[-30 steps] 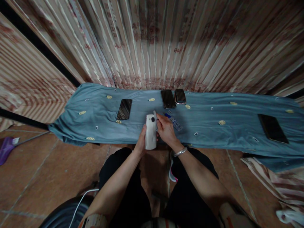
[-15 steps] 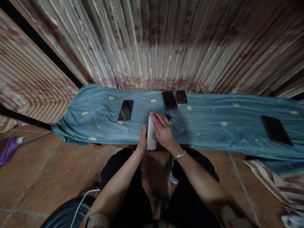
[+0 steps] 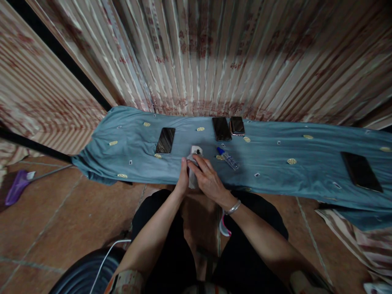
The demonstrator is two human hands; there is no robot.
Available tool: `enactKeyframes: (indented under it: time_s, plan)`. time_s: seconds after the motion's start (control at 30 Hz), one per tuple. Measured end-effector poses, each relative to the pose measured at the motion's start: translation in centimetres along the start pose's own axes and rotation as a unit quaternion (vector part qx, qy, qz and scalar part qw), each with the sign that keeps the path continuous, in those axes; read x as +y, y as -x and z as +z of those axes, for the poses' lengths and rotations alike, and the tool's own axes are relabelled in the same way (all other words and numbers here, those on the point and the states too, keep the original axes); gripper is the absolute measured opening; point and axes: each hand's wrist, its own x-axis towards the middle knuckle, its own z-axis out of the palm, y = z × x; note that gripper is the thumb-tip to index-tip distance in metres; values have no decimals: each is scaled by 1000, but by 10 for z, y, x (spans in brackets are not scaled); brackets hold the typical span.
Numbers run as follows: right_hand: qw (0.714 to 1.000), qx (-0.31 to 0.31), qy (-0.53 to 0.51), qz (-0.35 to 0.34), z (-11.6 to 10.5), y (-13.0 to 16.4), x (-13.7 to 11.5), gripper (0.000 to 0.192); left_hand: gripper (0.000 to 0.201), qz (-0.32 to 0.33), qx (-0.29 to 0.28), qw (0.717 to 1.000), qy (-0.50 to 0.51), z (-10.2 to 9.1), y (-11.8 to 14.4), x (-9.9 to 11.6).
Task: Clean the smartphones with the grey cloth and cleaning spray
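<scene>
A whitish phone [image 3: 196, 149], its camera end pointing away from me, lies between my two hands above the front of the blue cloth. My left hand [image 3: 183, 179] grips it along the left side. Over the lower part of its back is a pale grey wiping cloth [image 3: 192, 180], pressed down by the bent fingers of my right hand [image 3: 210, 176]. That cloth and the fingers hide most of the phone. Just right of my right hand lies a small clear spray bottle [image 3: 228, 158] with a blue top.
Dark phones lie on the blue cloth-covered bench [image 3: 269, 153]: one on the left [image 3: 165, 140], one at the back [image 3: 221, 128] beside a small stack [image 3: 237, 125], and a larger dark device [image 3: 361, 171] at far right. A pleated curtain [image 3: 196, 61] hangs behind.
My right hand and the wiping cloth have slid toward me along the phone, uncovering its camera end. The whole view has shifted slightly.
</scene>
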Motion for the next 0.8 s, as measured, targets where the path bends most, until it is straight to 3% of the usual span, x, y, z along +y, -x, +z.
enactKeyframes:
  time_s: [0.1, 0.47, 0.8]
  plan:
    - [1000, -15, -16, -7, 2, 7, -8, 49, 55, 2, 33, 999, 9, -1, 0, 3]
    - [998, -26, -38, -39, 6, 20, -20, 52, 83, -37, 35, 998, -46, -10, 1, 12]
    - [997, -38, -51, -48, 8, 28, -20, 52, 88, 11, 37, 998, -59, -11, -1, 24]
